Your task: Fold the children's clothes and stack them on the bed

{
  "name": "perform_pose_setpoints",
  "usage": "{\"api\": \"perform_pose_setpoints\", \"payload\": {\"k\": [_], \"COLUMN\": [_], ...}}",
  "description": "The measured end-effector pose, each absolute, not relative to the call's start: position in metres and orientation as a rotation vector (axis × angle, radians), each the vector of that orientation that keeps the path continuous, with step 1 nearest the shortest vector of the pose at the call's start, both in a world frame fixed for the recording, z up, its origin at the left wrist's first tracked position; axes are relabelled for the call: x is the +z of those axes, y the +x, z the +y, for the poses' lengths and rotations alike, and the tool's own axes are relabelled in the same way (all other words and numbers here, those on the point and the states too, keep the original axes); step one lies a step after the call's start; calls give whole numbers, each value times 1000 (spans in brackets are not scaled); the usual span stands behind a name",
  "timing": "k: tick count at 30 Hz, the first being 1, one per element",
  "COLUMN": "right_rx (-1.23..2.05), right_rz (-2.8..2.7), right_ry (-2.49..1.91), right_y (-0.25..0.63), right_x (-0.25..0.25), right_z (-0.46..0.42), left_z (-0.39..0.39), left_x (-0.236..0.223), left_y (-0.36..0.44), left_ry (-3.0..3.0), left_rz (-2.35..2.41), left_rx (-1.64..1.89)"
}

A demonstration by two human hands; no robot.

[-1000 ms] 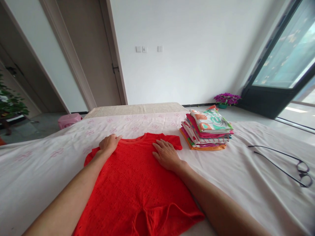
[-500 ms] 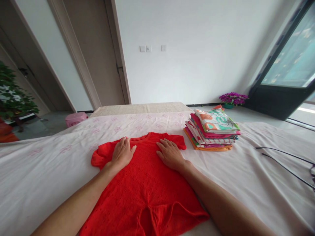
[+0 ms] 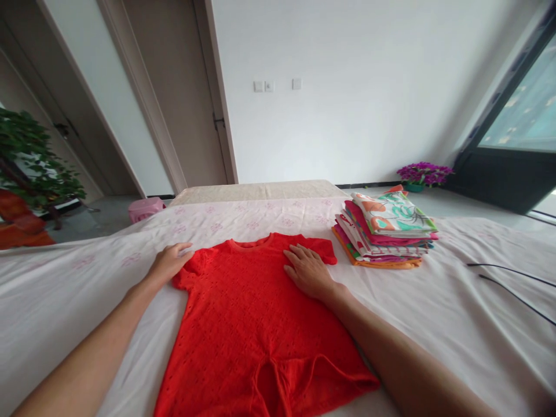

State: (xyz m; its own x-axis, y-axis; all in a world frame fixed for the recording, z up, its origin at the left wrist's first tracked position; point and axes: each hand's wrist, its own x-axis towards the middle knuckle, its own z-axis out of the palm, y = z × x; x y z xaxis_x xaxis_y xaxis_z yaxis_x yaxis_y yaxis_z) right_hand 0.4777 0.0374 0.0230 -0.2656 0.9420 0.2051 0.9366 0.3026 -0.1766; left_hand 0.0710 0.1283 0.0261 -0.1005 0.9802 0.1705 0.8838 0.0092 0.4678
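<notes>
A red short-sleeved shirt point(image 3: 247, 289) with small eyelet holes lies spread on the white bedsheet, neckline away from me and a gathered tie or slit near its lower hem. At its left sleeve is my left hand point(image 3: 170, 260), fingers closed at the sleeve's edge; the fingertips are partly hidden. My right hand point(image 3: 309, 270) rests flat, palm down with fingers stretched, on the shirt's upper right part near the other sleeve.
Just right of the shirt stands a stack of folded, colourful clothes point(image 3: 386, 231). Thin dark eyeglass temples point(image 3: 512, 275) lie at the far right of the sheet point(image 3: 438, 313). Beyond the bed are a pink stool point(image 3: 145, 208), purple flowers point(image 3: 423, 174) and a leafy plant point(image 3: 32, 156).
My left hand has moved left off the shirt's chest to its left sleeve, which now lies less puffed. My right hand stays in place on the shirt. The view has turned slightly left.
</notes>
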Motion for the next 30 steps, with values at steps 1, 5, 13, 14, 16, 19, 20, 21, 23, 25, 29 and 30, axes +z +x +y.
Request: {"api": "perform_pose_setpoints", "payload": {"k": [1,5,13,14,16,19,20,21,23,25,29,30], "right_rx": [29,28,24,20,11,9,11,12,11,4,-7,-8], "right_rz": [-2303,-2312,-2328,-2330,-2330,-2336,-2338,-2338,-2335,-2333,-2337,-2337], "right_ry": [-1711,-1721,-1734,-1734,-1734,-1729,-1729,-1731,-1735,-1735,-1730,-1730], "right_y": [478,478,478,478,478,478,478,478,477,477,478,478], "right_x": [23,23,22,22,23,24,24,24,24,23,23,23], "right_z": [37,38,40,40,39,39,39,39,39,40,40,40], "left_z": [128,120,103,102,102,98,95,93,87,84,85,86], "left_x": [23,15,31,33,38,47,50,52,54,53,49,50], "left_y": [64,64,84,84,82,74,71,68,62,58,50,48], "left_ry": [1962,1932,1709,1697,1620,1412,1353,1310,1270,1251,1163,1143], "left_rz": [2042,1819,1412,1417,1398,1294,1256,1221,1165,1146,1200,1202], "left_rx": [689,857,1263,1256,1189,1035,990,949,881,837,895,948]}}
